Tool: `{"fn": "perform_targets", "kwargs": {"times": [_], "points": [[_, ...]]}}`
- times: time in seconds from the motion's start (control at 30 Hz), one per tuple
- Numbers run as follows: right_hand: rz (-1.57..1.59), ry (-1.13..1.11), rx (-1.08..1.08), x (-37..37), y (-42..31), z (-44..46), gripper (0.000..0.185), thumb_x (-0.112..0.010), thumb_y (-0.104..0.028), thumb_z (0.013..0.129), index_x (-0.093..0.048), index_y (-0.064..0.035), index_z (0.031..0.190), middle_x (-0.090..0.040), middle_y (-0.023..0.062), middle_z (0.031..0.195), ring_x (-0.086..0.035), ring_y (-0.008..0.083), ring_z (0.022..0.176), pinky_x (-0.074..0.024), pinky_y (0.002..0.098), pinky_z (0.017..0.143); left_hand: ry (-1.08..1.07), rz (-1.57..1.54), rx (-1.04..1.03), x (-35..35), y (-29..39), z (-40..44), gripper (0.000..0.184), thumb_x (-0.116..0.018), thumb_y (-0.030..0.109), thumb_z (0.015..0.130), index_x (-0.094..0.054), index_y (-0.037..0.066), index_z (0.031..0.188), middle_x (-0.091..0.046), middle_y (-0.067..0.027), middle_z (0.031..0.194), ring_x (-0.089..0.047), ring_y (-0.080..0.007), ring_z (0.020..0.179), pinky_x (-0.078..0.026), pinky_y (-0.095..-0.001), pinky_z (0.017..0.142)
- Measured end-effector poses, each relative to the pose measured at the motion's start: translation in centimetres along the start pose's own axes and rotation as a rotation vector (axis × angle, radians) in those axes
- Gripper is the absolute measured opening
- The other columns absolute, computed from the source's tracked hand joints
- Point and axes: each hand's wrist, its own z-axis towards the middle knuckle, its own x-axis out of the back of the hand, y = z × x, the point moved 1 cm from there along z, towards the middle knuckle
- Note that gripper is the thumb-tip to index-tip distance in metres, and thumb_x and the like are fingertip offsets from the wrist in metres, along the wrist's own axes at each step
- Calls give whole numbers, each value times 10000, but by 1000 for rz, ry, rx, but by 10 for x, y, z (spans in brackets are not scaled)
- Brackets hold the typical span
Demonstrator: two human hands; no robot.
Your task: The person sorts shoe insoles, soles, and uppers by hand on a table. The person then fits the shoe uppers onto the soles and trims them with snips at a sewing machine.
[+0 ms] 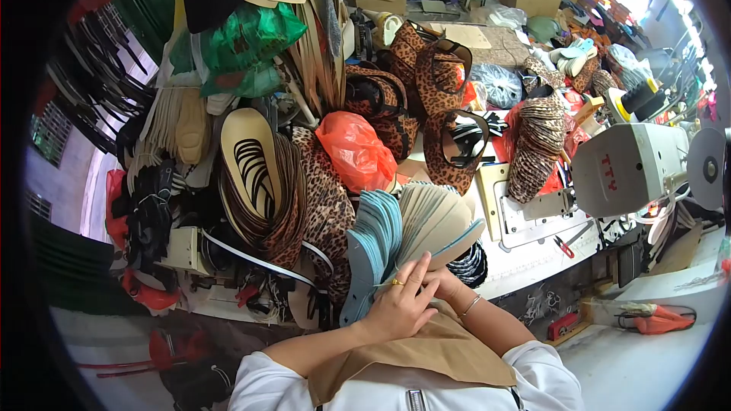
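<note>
A fanned stack of shoe insoles (435, 217), beige on their faces with light blue ones among them, rises in front of my chest. My left hand (400, 301), with a ring on one finger, grips the near end of the stack, its fingers pressed against the beige insoles. Close beside it, partly covered by the left, my right hand (447, 286) with a bracelet at the wrist closes on the same end. More light blue insoles (373, 236) fan out on the left side. Some of the fingertips are hidden.
A sewing machine (628, 167) stands at right on the white table (525, 262), with red-handled snips (563, 246) near it. Leopard-print straps (449, 152), a red plastic bag (356, 151) and a bundle of leopard-edged soles (255, 190) crowd the left and back.
</note>
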Motion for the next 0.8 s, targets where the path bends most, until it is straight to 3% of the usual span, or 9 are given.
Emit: {"fn": "perform_targets", "kwargs": {"times": [0.13,0.47,0.53,0.7,0.73,0.8], "points": [[158,-89,-41,6,12,3,321,-637,-35,694,-601,-4,1012,-602,67,962,-571,175,868,-479,291,741,-11,6,-3,-1,0,-2,532,-721,249,695,-571,-38,1117,-286,-328,1359,-392,-423,1169,-372,-436,977],[127,41,-16,-12,-5,-6,342,-656,-41,701,-590,-9,1036,-591,70,997,-568,178,888,-480,295,750,-17,-60,39,1,0,-1,519,-724,212,690,-538,12,1131,-255,-284,1398,-344,-396,1234,-369,-423,988],[162,66,11,-11,-1,-5,352,-661,-38,702,-585,-11,1045,-587,71,1008,-567,179,892,-481,295,750,-31,-49,79,1,-1,0,522,-726,233,703,-554,24,1149,-242,-309,1397,-325,-444,1242,-336,-463,998],[144,6,-29,-7,6,-6,413,-653,-15,704,-542,-2,1102,-574,82,1031,-566,182,911,-483,281,757,-65,-56,109,-1,1,1,527,-734,213,697,-541,26,1151,-217,-310,1408,-306,-449,1266,-331,-461,1000],[147,6,-29,-12,14,-50,413,-653,-15,704,-542,-2,1102,-574,82,1031,-566,182,911,-483,281,757,-71,-56,111,-10,41,-15,527,-737,208,694,-542,21,1146,-211,-310,1410,-307,-450,1267,-332,-460,999],[172,11,-16,-17,8,-52,450,-649,-9,702,-519,-2,1134,-568,88,1049,-564,185,924,-483,280,767,-69,-52,109,-11,42,-16,527,-738,209,694,-542,18,1144,-212,-311,1409,-311,-450,1265,-329,-462,1000]]}}
